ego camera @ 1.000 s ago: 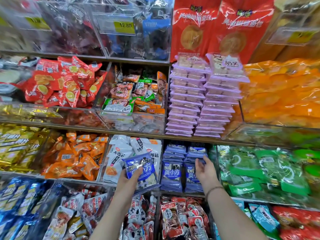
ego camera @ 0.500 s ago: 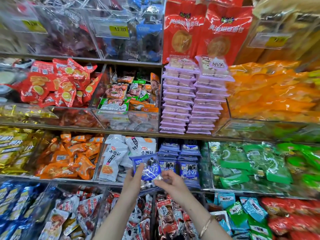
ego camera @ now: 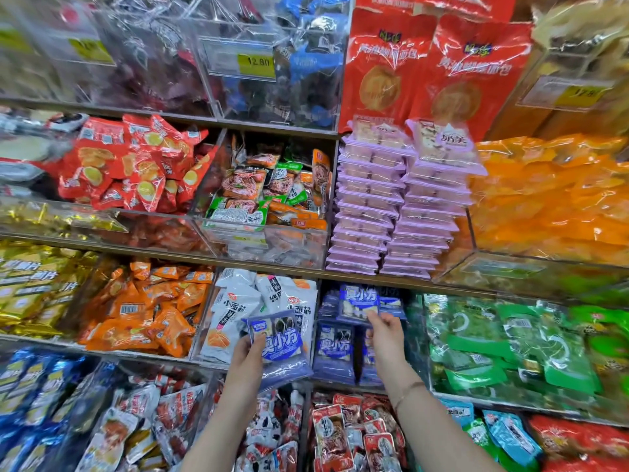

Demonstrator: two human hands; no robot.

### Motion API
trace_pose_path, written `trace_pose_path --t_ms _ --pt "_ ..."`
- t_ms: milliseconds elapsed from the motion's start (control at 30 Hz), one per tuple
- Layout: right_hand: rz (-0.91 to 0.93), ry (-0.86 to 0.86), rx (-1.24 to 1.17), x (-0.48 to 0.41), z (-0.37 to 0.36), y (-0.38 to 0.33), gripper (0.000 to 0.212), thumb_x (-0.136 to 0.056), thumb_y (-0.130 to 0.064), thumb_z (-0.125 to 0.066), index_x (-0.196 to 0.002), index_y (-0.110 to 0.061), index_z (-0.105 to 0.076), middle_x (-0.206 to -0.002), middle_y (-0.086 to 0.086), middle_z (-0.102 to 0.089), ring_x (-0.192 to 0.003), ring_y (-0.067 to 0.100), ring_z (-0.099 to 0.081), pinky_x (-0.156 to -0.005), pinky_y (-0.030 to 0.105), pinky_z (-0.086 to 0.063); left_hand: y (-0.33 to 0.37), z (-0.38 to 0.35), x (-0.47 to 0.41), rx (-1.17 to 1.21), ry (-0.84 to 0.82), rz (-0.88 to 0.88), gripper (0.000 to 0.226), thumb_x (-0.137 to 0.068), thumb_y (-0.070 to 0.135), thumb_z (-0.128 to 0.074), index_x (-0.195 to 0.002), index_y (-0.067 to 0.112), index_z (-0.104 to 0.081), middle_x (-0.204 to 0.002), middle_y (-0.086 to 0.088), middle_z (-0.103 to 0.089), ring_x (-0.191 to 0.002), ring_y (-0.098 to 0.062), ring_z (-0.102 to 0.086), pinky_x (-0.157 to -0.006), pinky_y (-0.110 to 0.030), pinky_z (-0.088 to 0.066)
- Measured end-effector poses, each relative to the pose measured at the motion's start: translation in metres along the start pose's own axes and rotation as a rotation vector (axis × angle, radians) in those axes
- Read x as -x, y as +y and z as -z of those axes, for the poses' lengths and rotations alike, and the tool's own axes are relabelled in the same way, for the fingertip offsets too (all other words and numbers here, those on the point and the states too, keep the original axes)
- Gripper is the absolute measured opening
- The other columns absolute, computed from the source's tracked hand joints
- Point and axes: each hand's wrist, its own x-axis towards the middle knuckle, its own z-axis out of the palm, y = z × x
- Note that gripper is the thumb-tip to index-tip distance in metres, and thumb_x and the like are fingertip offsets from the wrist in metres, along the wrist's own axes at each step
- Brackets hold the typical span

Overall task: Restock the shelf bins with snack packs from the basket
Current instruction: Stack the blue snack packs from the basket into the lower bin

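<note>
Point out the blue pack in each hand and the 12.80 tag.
Left blue pack point(ego camera: 284, 347): head view, printed front.
Right blue pack point(ego camera: 357, 301): head view, upper front.
12.80 tag point(ego camera: 256, 62): head view, yellow part.

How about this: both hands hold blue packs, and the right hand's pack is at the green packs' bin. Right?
No. The head view shows the right hand holding its blue pack at the bin of blue packs, not green.

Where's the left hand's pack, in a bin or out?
Out: the left hand grips the pack in front of the white packs, outside any bin.
</note>
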Motion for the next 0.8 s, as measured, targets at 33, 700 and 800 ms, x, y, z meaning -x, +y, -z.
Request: trace_pose_path --t_ms 33,700,800 --pt "0.007 0.001 -0.015 -0.009 -0.007 -0.006 0.024 -0.093 -0.017 -0.057 -0.112 -0.006 -0.048 -0.076 0.002 -0.048 -0.058 0.012 -0.044 -0.054 0.023 -0.041 0.000 0.001 -0.001 -0.001 0.002 0.002 0.015 -0.098 0.038 -0.046 -0.108 0.029 -0.040 -0.110 0.006 -0.042 -0.092 -0.009 -0.045 -0.092 -0.040 -0.033" --pt "-0.038 -0.551 0.028 0.069 0.019 0.020 0.038 -0.087 -0.017 -0.064 -0.123 -0.015 -0.051 -0.109 0.008 -0.058 -0.061 0.016 -0.065 -0.057 0.024 -0.052 0.002 -0.049 0.007 -0.158 -0.214 -0.199 0.011 -0.098 0.023 -0.051 -0.090 0.030 -0.054 -0.085 0.013 -0.061 -0.067 0.011 -0.062 -0.056 -0.006 -0.044" --pt "-0.130 -0.413 -0.222 0.068 0.030 0.027 0.033 -0.086 -0.006 -0.062 -0.116 -0.017 -0.054 -0.096 0.008 -0.063 -0.056 0.017 -0.062 -0.053 0.027 -0.051 -0.002 -0.055 0.009 -0.506 -0.186 -0.506 0.012 -0.096 0.032 -0.052 -0.101 0.021 -0.056 -0.090 0.011 -0.060 -0.085 -0.014 -0.058 -0.069 -0.011 -0.040"
